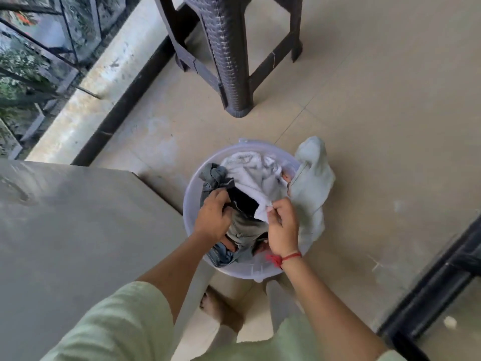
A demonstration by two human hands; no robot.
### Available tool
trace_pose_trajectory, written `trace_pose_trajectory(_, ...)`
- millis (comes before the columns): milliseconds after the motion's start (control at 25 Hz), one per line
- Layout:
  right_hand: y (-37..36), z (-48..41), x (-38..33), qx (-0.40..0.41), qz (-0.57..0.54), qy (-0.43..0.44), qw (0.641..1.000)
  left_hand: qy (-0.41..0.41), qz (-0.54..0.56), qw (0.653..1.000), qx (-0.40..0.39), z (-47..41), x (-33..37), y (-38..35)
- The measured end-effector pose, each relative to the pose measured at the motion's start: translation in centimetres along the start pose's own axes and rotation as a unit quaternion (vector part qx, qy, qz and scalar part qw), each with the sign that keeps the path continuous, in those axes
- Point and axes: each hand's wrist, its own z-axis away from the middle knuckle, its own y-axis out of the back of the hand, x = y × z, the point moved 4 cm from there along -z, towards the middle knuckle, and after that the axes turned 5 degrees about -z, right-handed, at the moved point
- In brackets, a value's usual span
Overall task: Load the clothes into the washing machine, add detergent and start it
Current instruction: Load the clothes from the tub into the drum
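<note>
A pale lilac plastic tub (191, 194) stands on the tiled floor, full of clothes. Inside lie a white garment (253, 171), a grey-blue one (214, 175), a black one (243, 201) and a grey-olive one (243, 226). A pale green cloth (311, 183) hangs over the tub's right rim. My left hand (213, 218) is pushed into the pile, fingers closed around the dark clothes. My right hand (282, 226), with a red thread at the wrist, pinches the white garment's edge. The grey washing machine top (78, 230) fills the left, lid down.
A dark woven-pattern plastic stool (229, 48) stands beyond the tub. A raised ledge with a black edge (125, 100) and a metal railing run along the left. A black door frame (442, 277) crosses the lower right. My bare foot (221, 308) is just behind the tub.
</note>
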Motion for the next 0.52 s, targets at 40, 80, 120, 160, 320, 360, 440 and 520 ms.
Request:
trace_pose_trajectory(40,1.1,1.2,-1.3,0.029,-0.019,-0.005,0.999,0.009,0.053,0.999,-0.003,1.4,0.7,1.4)
trace_pose_trajectory(80,2.2,2.4,-2.5,0.055,-0.029,-0.014,0.998,0.036,0.102,0.994,-0.008,2.8,1.5,2.8)
trace_pose_trajectory(120,3.1,3.4,-3.9,0.072,-0.033,-0.017,0.997,0.058,0.134,0.989,-0.008,4.1,2.3,4.3)
trace_pose_trajectory(160,3.6,4.3,-5.7,0.074,-0.033,-0.013,0.997,0.065,0.148,0.987,-0.005,5.1,3.4,6.0)
trace_pose_trajectory(320,4.5,7.6,-14.1,0.073,-0.018,0.039,0.996,-0.005,0.047,0.998,-0.047,9.0,8.6,12.3)
trace_pose_trajectory(360,4.7,8.5,-16.6,0.081,-0.024,0.067,0.994,-0.024,0.012,0.998,-0.052,9.9,9.6,13.9)
trace_pose_trajectory(440,5.3,10.5,-21.2,0.098,-0.046,0.12,0.987,-0.031,-0.004,0.999,-0.012,11.6,11.3,17.7)
trace_pose_trajectory(520,6.6,12.8,-25.7,0.129,-0.059,0.164,0.976,-0.054,0.012,0.997,0.051,13.4,14.0,22.4)
